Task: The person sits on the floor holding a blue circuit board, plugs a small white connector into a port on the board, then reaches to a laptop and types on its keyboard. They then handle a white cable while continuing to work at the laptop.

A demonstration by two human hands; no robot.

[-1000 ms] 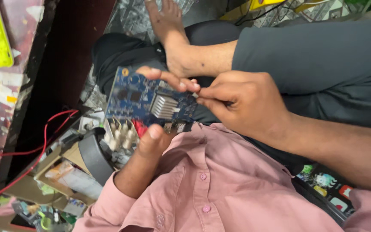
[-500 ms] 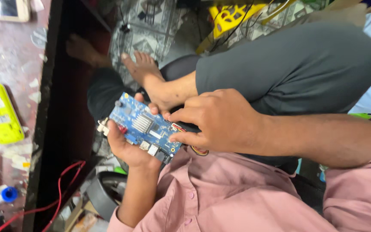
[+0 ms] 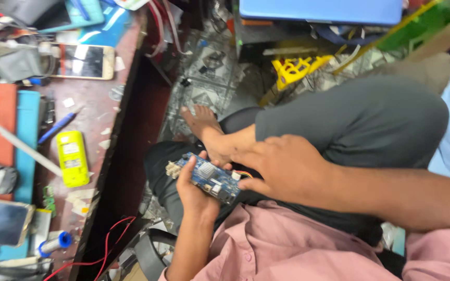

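Fingers of our left hand [image 3: 196, 190] curl up around a blue circuit board [image 3: 209, 178] from beneath, the thumb lying along its near edge — a closed, cradling grip. Our right hand [image 3: 282, 169] comes in from the right with its fingers bent toward the board's right end, touching it beside the thin red and yellow wires [image 3: 243, 174]; whether they pinch the board or only rest on it we cannot tell. We hold the board low over our lap, just in front of a bare foot [image 3: 204, 127] and a grey trouser leg [image 3: 350, 125]. Off to the left, on the reddish bench [image 3: 100, 130], lie a yellow phone [image 3: 72, 158] and a smartphone [image 3: 82, 61] — well apart from our hands.
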